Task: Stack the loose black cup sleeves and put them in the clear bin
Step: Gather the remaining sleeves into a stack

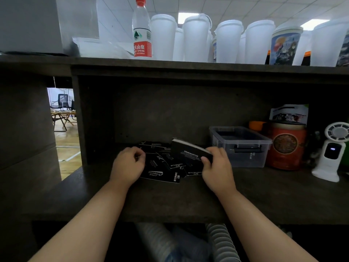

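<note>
Head view: right hand [217,167] grips sleeve stack [190,153]; left hand [128,163] pinches loose sleeve [151,161].

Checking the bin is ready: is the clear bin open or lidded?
Open: the clear bin shows no lid on its rim, and the view looks straight down into it. Contents cannot be told.

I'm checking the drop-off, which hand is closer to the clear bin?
Right. The right hand holds a stack of sleeves just left of the clear bin; the left hand is farther left, over the loose sleeves.
</note>
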Action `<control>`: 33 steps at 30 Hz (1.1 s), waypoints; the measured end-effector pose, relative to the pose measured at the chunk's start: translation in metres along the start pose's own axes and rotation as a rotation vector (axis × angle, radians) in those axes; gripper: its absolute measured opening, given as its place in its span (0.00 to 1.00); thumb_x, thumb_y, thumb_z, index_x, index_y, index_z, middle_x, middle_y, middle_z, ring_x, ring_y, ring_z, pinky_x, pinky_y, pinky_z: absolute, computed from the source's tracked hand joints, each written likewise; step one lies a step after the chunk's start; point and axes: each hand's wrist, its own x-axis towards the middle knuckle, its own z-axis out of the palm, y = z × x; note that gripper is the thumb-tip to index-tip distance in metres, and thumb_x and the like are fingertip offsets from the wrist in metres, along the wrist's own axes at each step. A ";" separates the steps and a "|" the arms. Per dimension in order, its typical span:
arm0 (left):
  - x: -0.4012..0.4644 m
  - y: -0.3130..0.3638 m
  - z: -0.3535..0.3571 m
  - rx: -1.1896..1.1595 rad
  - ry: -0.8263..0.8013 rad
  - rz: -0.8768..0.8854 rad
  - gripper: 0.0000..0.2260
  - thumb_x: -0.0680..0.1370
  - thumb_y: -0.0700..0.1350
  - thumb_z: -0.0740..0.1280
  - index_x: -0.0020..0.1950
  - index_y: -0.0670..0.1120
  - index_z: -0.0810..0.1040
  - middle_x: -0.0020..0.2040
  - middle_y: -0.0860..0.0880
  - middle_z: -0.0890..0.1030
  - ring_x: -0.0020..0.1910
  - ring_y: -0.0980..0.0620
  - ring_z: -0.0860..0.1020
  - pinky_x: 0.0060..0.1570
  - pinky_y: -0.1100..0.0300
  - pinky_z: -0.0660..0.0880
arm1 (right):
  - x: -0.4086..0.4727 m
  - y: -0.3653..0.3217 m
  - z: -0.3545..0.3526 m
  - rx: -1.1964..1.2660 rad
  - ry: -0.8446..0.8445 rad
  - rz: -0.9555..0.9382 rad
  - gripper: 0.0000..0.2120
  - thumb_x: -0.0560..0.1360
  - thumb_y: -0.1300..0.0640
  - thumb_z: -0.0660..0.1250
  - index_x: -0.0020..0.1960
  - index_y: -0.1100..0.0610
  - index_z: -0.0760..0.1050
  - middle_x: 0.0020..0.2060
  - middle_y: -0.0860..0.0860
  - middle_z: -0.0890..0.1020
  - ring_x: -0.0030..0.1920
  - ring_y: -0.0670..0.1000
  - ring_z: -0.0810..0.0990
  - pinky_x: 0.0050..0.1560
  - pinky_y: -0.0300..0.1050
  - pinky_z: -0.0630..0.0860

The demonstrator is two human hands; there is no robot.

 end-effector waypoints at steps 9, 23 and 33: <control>-0.006 0.006 0.001 0.388 -0.471 -0.075 0.36 0.65 0.76 0.63 0.69 0.60 0.70 0.76 0.52 0.63 0.74 0.46 0.58 0.70 0.47 0.57 | -0.001 0.001 0.000 -0.061 -0.001 0.113 0.17 0.79 0.55 0.63 0.66 0.57 0.67 0.61 0.52 0.68 0.51 0.43 0.68 0.49 0.38 0.67; -0.008 0.004 -0.005 -0.134 0.022 -0.013 0.25 0.75 0.35 0.69 0.68 0.49 0.63 0.51 0.52 0.75 0.54 0.53 0.75 0.55 0.59 0.70 | -0.001 0.002 0.000 -0.076 -0.024 0.094 0.15 0.79 0.56 0.63 0.64 0.56 0.68 0.60 0.51 0.68 0.50 0.43 0.68 0.49 0.38 0.69; -0.003 -0.005 -0.001 0.184 -0.030 -0.062 0.19 0.79 0.35 0.63 0.64 0.54 0.80 0.78 0.46 0.60 0.75 0.42 0.61 0.72 0.49 0.64 | 0.001 0.006 0.002 0.058 -0.269 0.098 0.11 0.77 0.56 0.67 0.59 0.51 0.73 0.51 0.47 0.72 0.52 0.46 0.72 0.54 0.39 0.68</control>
